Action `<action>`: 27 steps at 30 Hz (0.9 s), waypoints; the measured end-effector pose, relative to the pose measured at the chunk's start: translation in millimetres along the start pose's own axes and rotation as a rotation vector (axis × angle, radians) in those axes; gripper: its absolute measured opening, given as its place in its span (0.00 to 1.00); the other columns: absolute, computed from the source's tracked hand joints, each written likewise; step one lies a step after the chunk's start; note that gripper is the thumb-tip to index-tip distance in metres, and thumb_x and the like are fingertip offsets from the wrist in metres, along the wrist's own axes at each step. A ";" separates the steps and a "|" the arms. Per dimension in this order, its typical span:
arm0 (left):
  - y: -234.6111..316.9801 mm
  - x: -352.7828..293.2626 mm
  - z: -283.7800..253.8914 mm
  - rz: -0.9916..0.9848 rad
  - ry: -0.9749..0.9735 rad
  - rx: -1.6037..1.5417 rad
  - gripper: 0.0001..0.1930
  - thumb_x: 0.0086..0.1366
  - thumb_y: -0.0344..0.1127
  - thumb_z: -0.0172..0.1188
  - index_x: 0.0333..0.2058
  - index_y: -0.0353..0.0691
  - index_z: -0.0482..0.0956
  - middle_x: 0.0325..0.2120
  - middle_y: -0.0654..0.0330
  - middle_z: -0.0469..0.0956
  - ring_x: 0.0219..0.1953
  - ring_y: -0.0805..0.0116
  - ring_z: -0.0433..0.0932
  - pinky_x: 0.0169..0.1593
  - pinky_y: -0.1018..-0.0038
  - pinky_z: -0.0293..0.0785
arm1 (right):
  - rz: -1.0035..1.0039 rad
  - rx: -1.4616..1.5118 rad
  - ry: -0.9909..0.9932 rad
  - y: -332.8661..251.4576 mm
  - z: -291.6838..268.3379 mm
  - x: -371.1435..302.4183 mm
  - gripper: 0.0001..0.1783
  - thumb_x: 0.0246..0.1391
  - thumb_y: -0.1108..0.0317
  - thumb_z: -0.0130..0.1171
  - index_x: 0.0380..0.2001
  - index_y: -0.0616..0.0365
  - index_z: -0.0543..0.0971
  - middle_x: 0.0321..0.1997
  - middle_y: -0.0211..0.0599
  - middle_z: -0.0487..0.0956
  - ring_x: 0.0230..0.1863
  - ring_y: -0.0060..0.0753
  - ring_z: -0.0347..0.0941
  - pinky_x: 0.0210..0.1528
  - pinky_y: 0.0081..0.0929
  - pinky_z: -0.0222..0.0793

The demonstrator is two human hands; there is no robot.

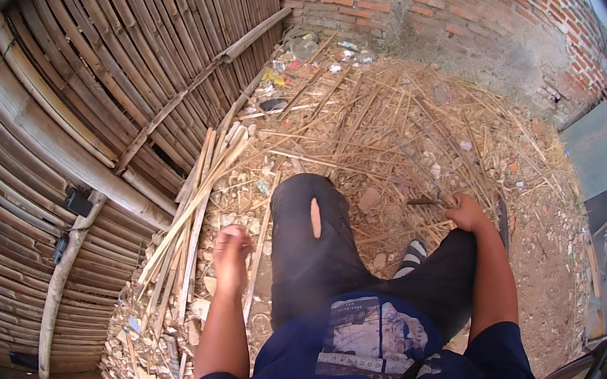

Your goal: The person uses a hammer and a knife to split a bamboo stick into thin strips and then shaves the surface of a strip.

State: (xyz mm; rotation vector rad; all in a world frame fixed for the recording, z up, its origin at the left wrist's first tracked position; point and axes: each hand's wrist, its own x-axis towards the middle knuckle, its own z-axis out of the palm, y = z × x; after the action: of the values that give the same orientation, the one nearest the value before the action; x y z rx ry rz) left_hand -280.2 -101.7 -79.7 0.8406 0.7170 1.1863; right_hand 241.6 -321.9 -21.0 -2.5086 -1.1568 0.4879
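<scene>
My right hand (463, 213) is closed around the handle end of a dark, narrow knife (422, 201), beside my right knee. Its blade points left, low over the straw and sticks. To the left of my left knee, my left hand (231, 257) is raised with loosely bent, slightly blurred fingers. Nothing shows in it. Close by that hand, a bundle of long split bamboo strips (195, 203) slants along the foot of the fence. Loose thin bamboo slivers (378, 116) are scattered over the ground ahead of me.
A bamboo fence (172, 46) with round poles runs along the left, small black devices (78, 202) fixed to it. A brick wall (471, 10) closes off the far side. Litter (301, 49) lies in the far corner. Grey sheets (602, 153) lean at the right.
</scene>
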 end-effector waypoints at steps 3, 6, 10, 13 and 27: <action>59.7 -47.9 107.3 0.069 -0.831 0.178 0.05 0.68 0.32 0.65 0.40 0.38 0.81 0.36 0.60 0.80 0.37 0.68 0.79 0.45 0.70 0.75 | -0.001 -0.006 0.011 0.7 -4.1 2.4 0.24 0.39 0.60 0.63 0.37 0.68 0.80 0.34 0.61 0.81 0.39 0.56 0.81 0.45 0.45 0.74; 105.8 -82.4 174.6 0.146 -1.565 0.132 0.08 0.65 0.30 0.67 0.43 0.38 0.84 0.38 0.57 0.79 0.42 0.61 0.80 0.43 0.69 0.75 | 0.019 -0.027 0.010 -17.0 -6.0 -5.8 0.24 0.40 0.59 0.62 0.40 0.65 0.82 0.35 0.59 0.82 0.40 0.57 0.81 0.45 0.44 0.74; 109.9 -111.6 213.1 0.194 -1.925 0.006 0.13 0.65 0.33 0.67 0.46 0.38 0.83 0.42 0.51 0.75 0.39 0.55 0.79 0.42 0.65 0.75 | 0.050 -0.020 -0.015 -17.1 -9.1 -8.9 0.25 0.42 0.58 0.62 0.41 0.63 0.83 0.37 0.58 0.83 0.42 0.57 0.81 0.48 0.45 0.75; 116.5 -117.9 225.1 0.148 -2.027 0.002 0.14 0.67 0.34 0.65 0.50 0.38 0.84 0.43 0.50 0.76 0.40 0.55 0.79 0.43 0.65 0.76 | 0.011 -0.122 0.036 -8.3 -1.8 -4.0 0.25 0.42 0.57 0.63 0.42 0.63 0.83 0.40 0.58 0.84 0.45 0.58 0.81 0.51 0.45 0.74; 107.8 -133.6 230.0 0.207 -1.986 -0.066 0.11 0.62 0.37 0.67 0.39 0.38 0.83 0.42 0.50 0.72 0.42 0.52 0.75 0.45 0.60 0.72 | -0.103 -0.042 -0.039 -52.5 10.0 10.3 0.30 0.42 0.56 0.63 0.48 0.65 0.81 0.44 0.61 0.82 0.48 0.60 0.79 0.52 0.45 0.74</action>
State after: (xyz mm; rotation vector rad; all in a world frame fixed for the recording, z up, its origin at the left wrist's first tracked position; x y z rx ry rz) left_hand -170.8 -255.8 136.4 1.5160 -1.0413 0.0970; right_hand 208.9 -280.2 -8.8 -2.4698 -1.3158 0.4917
